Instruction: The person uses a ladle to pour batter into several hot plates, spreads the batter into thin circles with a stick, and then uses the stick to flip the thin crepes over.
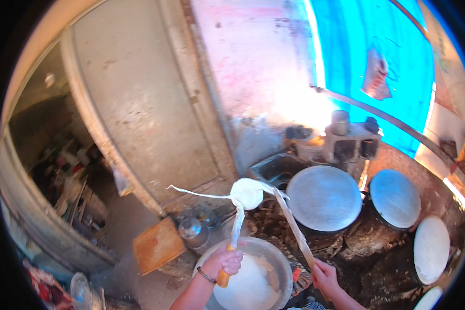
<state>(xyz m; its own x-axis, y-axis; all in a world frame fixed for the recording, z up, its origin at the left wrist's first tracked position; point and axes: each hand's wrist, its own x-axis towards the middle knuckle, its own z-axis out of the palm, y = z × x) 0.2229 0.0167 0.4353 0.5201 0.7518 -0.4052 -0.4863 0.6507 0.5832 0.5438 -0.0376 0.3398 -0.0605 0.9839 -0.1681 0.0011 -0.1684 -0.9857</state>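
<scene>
My left hand (226, 262) is closed round the yellow handle of a ladle or skimmer (246, 194). Its shaft and round head are coated in something white, and a thin white strand sticks out leftward from the head. In my right hand (324, 279) is a long wooden stick (297, 232), its upper part smeared white. The stick's far end meets or crosses the right side of the round head; I cannot tell if they touch. Below my left hand stands a wide metal basin (253, 241) holding a white mass (240, 287), perhaps flour or batter.
Two large round metal lids (324, 198) cover vessels at the right, with a pale disc (431, 250) beyond. A wooden board (158, 245) and a metal pot (192, 232) stand left of the basin. Behind are a hollow block (349, 147), a door (139, 93) and blue sheeting (346, 31).
</scene>
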